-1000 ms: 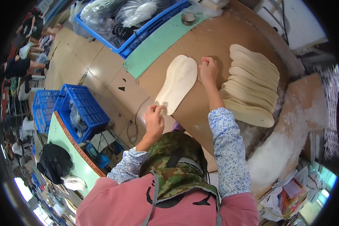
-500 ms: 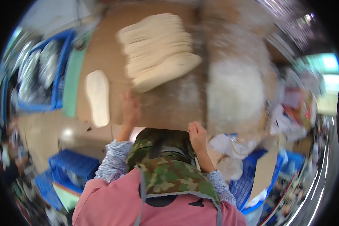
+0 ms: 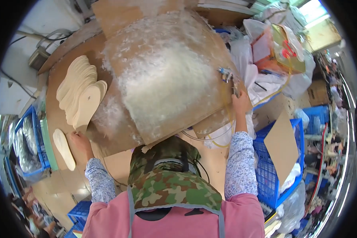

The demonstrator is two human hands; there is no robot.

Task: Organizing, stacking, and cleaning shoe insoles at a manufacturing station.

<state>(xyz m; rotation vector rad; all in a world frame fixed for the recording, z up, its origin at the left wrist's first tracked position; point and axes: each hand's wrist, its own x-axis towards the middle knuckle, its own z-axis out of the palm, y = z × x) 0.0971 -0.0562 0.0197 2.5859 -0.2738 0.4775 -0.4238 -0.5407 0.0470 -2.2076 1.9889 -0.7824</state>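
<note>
A fanned stack of pale beige insoles (image 3: 76, 89) lies on the brown cardboard-covered table (image 3: 57, 115) at the left. My left hand (image 3: 80, 141) pinches the near tip of the front insole (image 3: 86, 108) of that stack. One more insole (image 3: 63, 148) lies flat just left of that hand. My right hand (image 3: 240, 104) reaches out to the right edge of a big cardboard board (image 3: 166, 75) coated in white fluffy residue and grips a small metal spray gun (image 3: 229, 76) with a yellow hose (image 3: 226, 131).
Blue plastic crates stand at the right (image 3: 271, 174) and at the left (image 3: 31, 146), the left one holding clear bags. A loose cardboard sheet (image 3: 281, 144) leans on the right crate. White plastic bags (image 3: 265, 83) pile up beyond the board. Other people work at the far edges.
The view has swung round. My right hand went from the near table edge out to the right and took the spray gun. My left hand moved to the tip of the front insole.
</note>
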